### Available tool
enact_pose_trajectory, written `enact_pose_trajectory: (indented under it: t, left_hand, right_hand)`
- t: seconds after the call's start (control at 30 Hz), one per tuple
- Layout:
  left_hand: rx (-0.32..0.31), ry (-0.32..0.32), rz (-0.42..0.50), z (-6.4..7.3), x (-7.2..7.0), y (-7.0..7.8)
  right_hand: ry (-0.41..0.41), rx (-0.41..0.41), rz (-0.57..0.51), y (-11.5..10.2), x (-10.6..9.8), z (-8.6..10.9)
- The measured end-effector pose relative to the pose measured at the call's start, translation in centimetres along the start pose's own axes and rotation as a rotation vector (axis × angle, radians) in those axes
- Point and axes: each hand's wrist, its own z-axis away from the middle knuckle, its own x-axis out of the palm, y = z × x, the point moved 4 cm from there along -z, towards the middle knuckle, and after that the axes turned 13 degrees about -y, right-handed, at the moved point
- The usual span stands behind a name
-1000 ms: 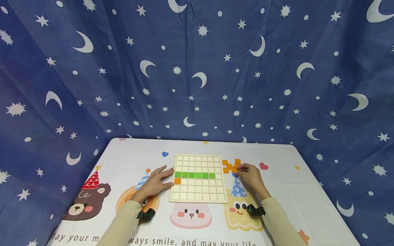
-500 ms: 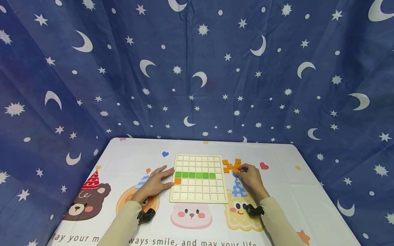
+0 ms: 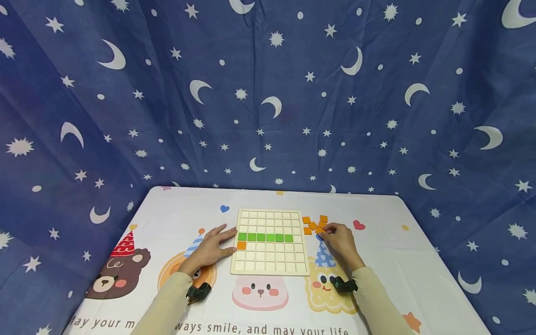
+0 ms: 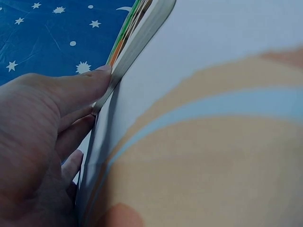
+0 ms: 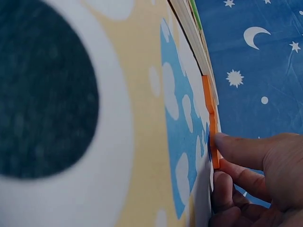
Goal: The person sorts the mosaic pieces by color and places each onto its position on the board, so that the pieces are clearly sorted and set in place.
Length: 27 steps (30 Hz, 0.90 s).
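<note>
A cream grid board (image 3: 270, 271) lies flat on the table, with a row of several green tiles (image 3: 270, 237) set in its cells. Below that row's left end, one orange tile (image 3: 241, 245) fills a cell. My left hand (image 3: 212, 248) rests at the board's left edge, thumb and extended fingers touching its side; the thumb (image 4: 90, 87) shows there in the left wrist view. Right of the board, my right hand (image 3: 341, 239) pinches the nearest loose orange tile (image 5: 213, 149) by its edge, thumb on its face and a finger at its end.
Several other loose orange tiles (image 3: 312, 226) lie beside the board's upper right edge, close to my right fingers. A white cloth (image 3: 377, 232) with cartoon prints covers the table. Behind the far edge hangs a blue curtain (image 3: 234, 139) with moons and stars.
</note>
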Motion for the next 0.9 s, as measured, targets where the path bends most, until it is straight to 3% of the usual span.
enact_pose_trajectory:
  t: [0.9]
  left_hand:
    - [-0.009, 0.0, 0.013, 0.05, 0.01, 0.01]
  right_hand:
    - [0.013, -0.063, -0.059, -0.24, -0.12, 0.46]
